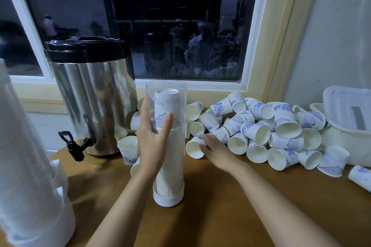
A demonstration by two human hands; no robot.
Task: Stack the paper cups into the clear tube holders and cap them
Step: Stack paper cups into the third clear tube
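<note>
While your left hand (154,134) wraps around the middle of the clear tube holder (179,170), thumb on its near face and fingers curled round the far side, the tube stands upright on its white base (168,198) at the centre of the frame, on the wooden table (230,212). Inside it a stack of paper cups (172,152) fills most of the height, and the topmost cup (166,102) sits tilted just below the open rim. Your right hand (215,149) reaches out just right of the tube, fingers laid on a cup lying on its side (193,149), mouth toward you; whether they have closed on it I cannot tell. Beyond that hand a loose pile of cups (271,126) spreads toward the right edge. A steel urn (90,106) stands at the upper left of the tube, and a second filled tube (26,166) occupies the lower left corner.
</note>
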